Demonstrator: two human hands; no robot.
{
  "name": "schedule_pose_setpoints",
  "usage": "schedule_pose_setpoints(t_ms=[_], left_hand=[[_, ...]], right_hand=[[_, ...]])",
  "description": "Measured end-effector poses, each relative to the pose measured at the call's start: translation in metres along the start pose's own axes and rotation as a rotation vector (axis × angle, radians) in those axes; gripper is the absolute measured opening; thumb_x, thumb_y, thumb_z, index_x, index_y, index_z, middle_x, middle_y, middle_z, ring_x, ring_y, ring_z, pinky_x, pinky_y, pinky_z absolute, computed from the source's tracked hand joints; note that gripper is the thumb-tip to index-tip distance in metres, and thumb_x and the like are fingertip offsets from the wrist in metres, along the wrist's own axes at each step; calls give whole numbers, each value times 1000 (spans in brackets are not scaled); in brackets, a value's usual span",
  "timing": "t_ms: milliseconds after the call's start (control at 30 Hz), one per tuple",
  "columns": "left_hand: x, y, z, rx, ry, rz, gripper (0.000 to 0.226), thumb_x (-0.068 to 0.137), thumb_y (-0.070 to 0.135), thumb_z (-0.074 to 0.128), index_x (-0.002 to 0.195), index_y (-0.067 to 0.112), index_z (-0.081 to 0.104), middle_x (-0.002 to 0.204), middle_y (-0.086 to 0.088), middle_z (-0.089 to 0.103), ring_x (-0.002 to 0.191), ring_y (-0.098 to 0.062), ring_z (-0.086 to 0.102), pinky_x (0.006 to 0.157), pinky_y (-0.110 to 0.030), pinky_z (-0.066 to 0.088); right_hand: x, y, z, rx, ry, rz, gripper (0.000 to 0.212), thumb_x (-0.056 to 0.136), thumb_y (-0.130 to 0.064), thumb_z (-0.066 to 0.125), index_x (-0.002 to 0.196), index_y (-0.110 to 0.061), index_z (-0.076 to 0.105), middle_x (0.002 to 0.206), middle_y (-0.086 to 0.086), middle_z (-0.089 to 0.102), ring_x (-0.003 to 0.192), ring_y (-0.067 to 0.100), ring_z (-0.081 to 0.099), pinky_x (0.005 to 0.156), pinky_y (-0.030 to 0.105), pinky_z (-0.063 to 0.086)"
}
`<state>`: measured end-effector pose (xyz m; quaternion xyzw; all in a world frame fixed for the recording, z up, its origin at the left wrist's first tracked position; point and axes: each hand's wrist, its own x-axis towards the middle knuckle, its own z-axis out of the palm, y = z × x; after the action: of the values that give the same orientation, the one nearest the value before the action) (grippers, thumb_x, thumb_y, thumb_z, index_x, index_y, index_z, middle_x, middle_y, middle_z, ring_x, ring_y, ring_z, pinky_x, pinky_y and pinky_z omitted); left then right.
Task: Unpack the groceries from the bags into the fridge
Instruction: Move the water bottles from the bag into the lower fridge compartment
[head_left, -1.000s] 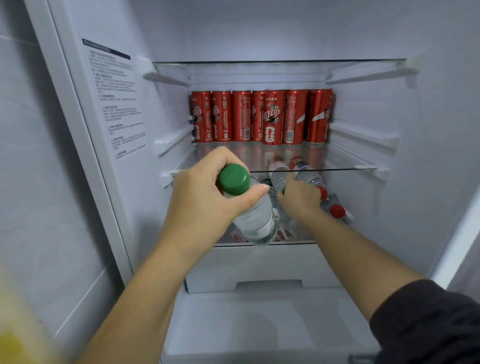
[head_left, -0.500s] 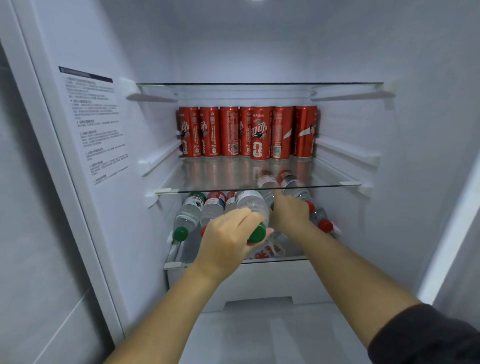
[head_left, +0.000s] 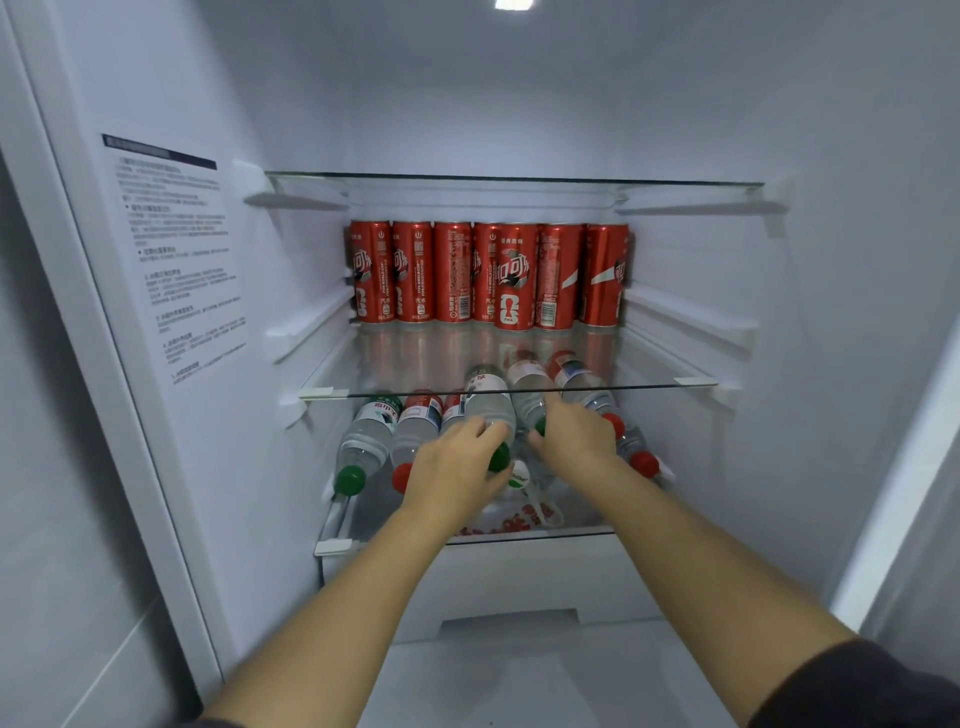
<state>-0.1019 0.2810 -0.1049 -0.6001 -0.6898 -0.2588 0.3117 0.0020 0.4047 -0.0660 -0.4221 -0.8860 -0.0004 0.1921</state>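
Note:
Both my arms reach into the open fridge, onto the lower shelf (head_left: 332, 545), where several water bottles lie on their sides with caps facing me. My left hand (head_left: 452, 473) grips the neck end of a clear bottle with a green cap (head_left: 488, 405), which lies on top of the others. My right hand (head_left: 571, 439) rests on a neighbouring bottle (head_left: 530, 395), fingers curled over it near its green cap. To the left lie a green-capped bottle (head_left: 363, 441) and a red-capped one (head_left: 418, 431). Red-capped bottles (head_left: 631, 441) lie at the right.
A row of red cola cans (head_left: 488, 275) stands at the back of the glass shelf (head_left: 519, 389) above. Another glass shelf (head_left: 514, 179) is higher up. A white drawer front (head_left: 519, 577) sits below the bottles. An instruction label (head_left: 176, 254) covers the left wall.
My left hand carried the green-capped bottle from in front of the shelf down and in, laying it among the other bottles. My right hand stayed on the bottles.

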Motion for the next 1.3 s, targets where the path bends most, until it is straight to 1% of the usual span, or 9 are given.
schedule_pose_setpoints(t_ms=[267,567,667,733,767,800,900,1167,1300], left_hand=[[33,-14,10,35,-197,-106,35,95,43,52,123,23,51,114,1,59,106,-19,50,77,-29,43],[29,-6,7,-28,-203,-288,49,91,42,59,135,26,44,122,-1,55,116,-22,48,94,-37,39],[7,-4,-7,-299,-21,-517,31,89,32,64,116,22,54,102,4,59,97,-18,56,81,-34,48],[-7,-6,-13,-533,-71,-685,5,91,23,63,91,20,59,80,6,61,75,-12,59,62,-25,48],[-12,-8,-11,-612,-129,-743,6,91,18,64,85,18,61,74,4,63,66,-11,60,58,-24,50],[-16,-10,-10,-695,-182,-784,7,91,14,64,84,15,65,70,1,65,61,-11,62,59,-28,55],[-16,-15,-9,-774,-275,-809,6,88,9,67,82,11,69,71,-3,71,65,-16,68,73,-36,60],[-17,-10,-8,-726,-258,-774,19,85,12,72,71,23,65,74,-2,72,73,-17,70,79,-38,59],[-27,-18,-18,-721,-216,-802,14,87,21,70,73,20,67,74,0,71,71,-15,69,75,-36,59]], right_hand=[[-1,3,-4,34,-53,-13,46,94,-36,57,132,-15,43,110,8,64,99,27,62,65,32,43],[-11,8,-5,96,-27,-9,62,89,-43,65,140,-23,35,115,6,63,102,26,62,75,39,53],[-35,10,12,590,144,138,71,84,-32,72,142,-32,32,122,-6,56,105,18,59,85,39,53],[-55,9,26,848,235,237,51,87,-19,67,133,-24,46,108,-8,59,95,13,60,81,33,53],[-64,8,32,899,233,254,32,89,-13,62,120,-19,56,97,-6,63,88,14,61,77,31,53],[-69,6,37,939,195,261,16,91,-9,57,105,-15,64,88,-3,65,83,15,62,74,29,53],[-66,-8,43,1104,-11,224,29,95,0,48,81,-12,71,82,1,70,81,16,66,71,22,54],[-55,-12,41,1106,-66,241,32,94,3,47,78,-8,73,75,2,71,76,17,68,70,21,55],[-62,11,34,1100,81,334,35,91,3,47,72,-12,71,78,5,72,75,16,67,73,26,56]])
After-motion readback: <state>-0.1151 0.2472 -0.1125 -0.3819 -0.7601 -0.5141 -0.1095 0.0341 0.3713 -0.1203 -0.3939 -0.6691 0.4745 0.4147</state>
